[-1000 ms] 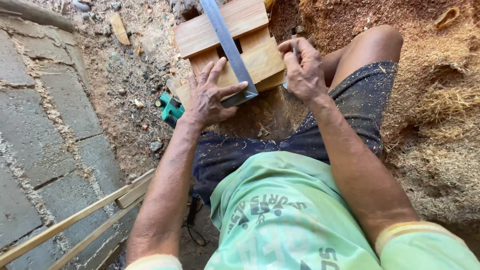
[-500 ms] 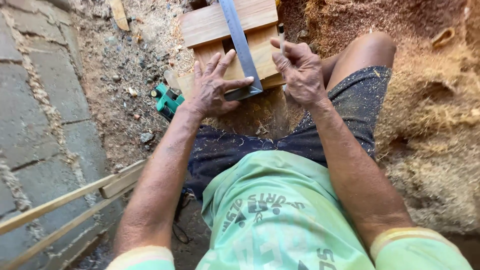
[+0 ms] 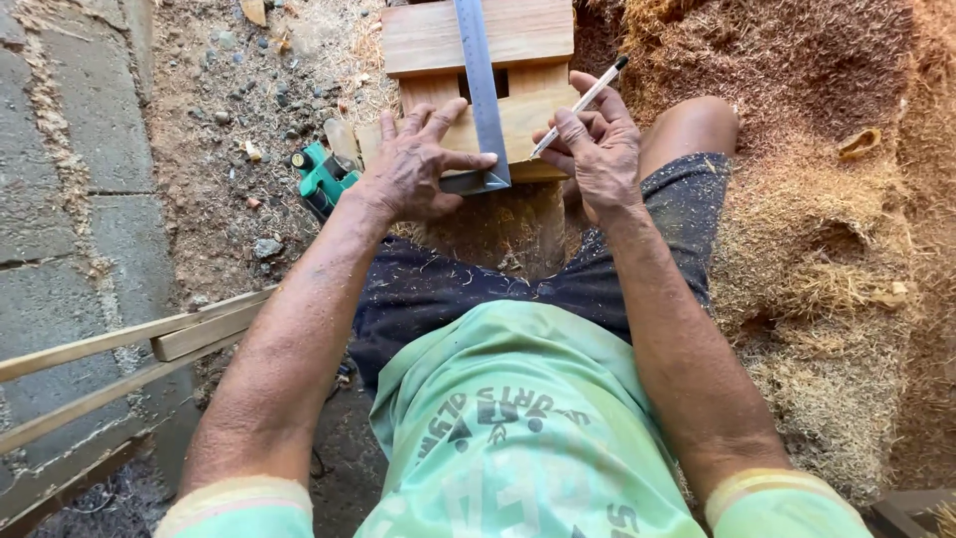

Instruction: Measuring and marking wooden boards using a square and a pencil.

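Left hand point(image 3: 423, 164) lies open, pressing a metal square point(image 3: 481, 90) onto wooden boards point(image 3: 438, 35); right hand point(image 3: 596, 144) grips a pencil point(image 3: 583, 103) beside it.

No packages, labels, signs or screens are to be seen anywhere around the wooden workpiece point(image 3: 478, 60). Printed lettering is found only on the light green shirt point(image 3: 518, 428), below the workpiece at the bottom of the view, where dark and white characters are spread across the fabric.
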